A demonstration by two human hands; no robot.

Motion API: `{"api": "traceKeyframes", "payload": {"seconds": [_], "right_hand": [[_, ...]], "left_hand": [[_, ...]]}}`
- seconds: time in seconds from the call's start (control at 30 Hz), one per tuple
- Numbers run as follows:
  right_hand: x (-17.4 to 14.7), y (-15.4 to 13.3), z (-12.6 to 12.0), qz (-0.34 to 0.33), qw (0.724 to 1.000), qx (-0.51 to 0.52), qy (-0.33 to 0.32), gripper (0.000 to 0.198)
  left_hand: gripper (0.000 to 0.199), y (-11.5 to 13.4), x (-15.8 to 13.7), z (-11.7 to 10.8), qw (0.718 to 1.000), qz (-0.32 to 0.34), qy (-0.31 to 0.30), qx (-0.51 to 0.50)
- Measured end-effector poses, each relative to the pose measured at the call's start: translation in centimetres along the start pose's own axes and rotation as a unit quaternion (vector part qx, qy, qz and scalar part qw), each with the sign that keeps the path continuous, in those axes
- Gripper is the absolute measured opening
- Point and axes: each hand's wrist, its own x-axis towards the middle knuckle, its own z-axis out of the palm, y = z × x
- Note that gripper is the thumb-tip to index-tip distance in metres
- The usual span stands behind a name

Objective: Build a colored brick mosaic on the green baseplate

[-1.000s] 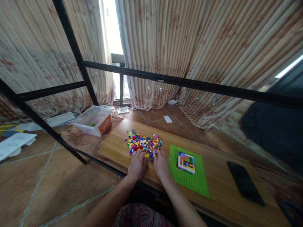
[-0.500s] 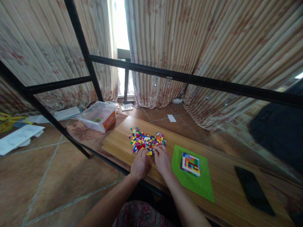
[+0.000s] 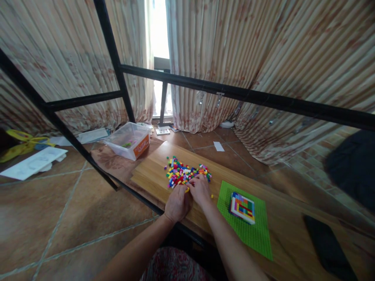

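Observation:
My left hand (image 3: 177, 203) is closed at the near edge of a loose heap of small coloured toy bricks (image 3: 177, 171). A yellow toy brick (image 3: 187, 190) shows at its fingertips. My right hand (image 3: 200, 190) reaches in beside it, fingers bent together close to that brick and over the near side of the heap. Whatever lies between the right fingertips is hidden. To the right, a green studded baseplate (image 3: 254, 236) carries a square build (image 3: 242, 207) with a white frame and a multicoloured middle. One loose yellow brick (image 3: 212, 196) lies between my right wrist and the baseplate.
A wooden board (image 3: 152, 168) bears the bricks, the baseplate and a black phone-like slab (image 3: 328, 244) at right. Beyond its left end stands a clear plastic bin (image 3: 124, 142) with an orange label. A black metal rail (image 3: 205, 84) crosses in front of the curtains.
The view has shifted, so the scene sits slightly to the right. My right fingers have come closer to the left hand's yellow brick. The loose yellow brick beside my right wrist now shows.

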Motion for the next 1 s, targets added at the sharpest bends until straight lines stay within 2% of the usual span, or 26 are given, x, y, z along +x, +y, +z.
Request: {"api": "traceKeyframes", "payload": {"seconds": [0.2,0.43,0.77,1.0], "right_hand": [[0.2,-0.3,0.5,0.04,0.999,0.006,0.005,0.015],[-0.8,0.9,-0.3,0.06,0.998,-0.01,0.007,0.018],[-1.9,1.6,-1.0,-0.005,0.999,-0.038,-0.011,0.02],[-2.3,1.0,-0.9,0.007,1.0,0.0,0.031,0.016]], "left_hand": [[0.013,0.0,0.0,0.1,1.0,0.004,-0.014,0.021],[0.017,-0.2,-0.1,0.3,0.999,0.001,-0.01,0.034],[0.021,0.0,0.0,0.3,0.999,-0.006,-0.004,0.037],[0.023,-0.2,-0.1,0.3,0.999,-0.003,-0.001,0.033]]}}
